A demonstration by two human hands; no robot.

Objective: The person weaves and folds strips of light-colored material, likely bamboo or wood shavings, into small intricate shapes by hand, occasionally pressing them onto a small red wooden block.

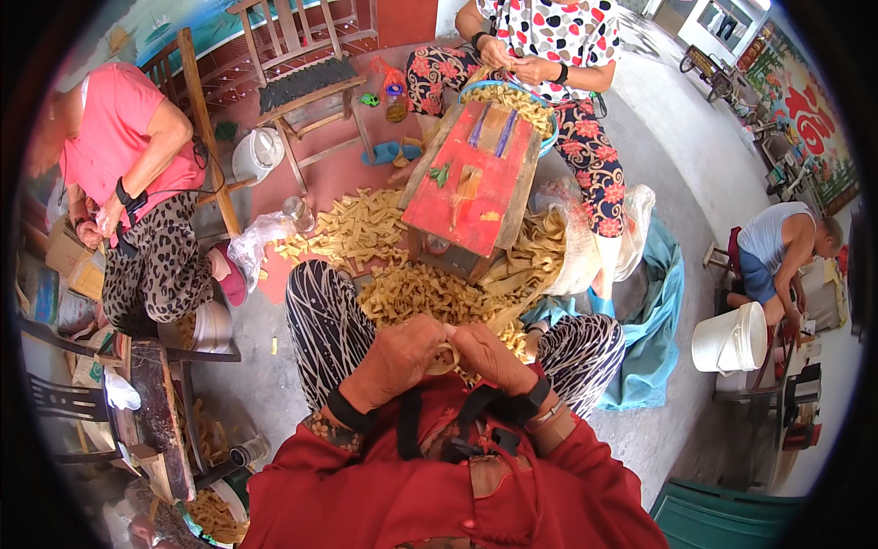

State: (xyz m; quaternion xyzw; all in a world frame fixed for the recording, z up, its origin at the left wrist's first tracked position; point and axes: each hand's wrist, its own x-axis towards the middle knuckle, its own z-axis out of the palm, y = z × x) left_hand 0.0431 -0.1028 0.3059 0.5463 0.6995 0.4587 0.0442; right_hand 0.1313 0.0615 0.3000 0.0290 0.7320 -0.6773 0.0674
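My left hand and my right hand meet above my lap, fingers closed and thumbs nearly touching, both gripping a small pale-yellow curled strip. Its exact shape is partly hidden by my fingers. Beneath and beyond them, a pile of similar yellow strips covers the floor between my knees. Longer bundled strips spill from a translucent woven sack at the right of the pile.
A red-topped wooden stool stands ahead. Co-workers sit at left, ahead with a basket, and far right. A white bucket, blue tarp and wooden chairs surround me.
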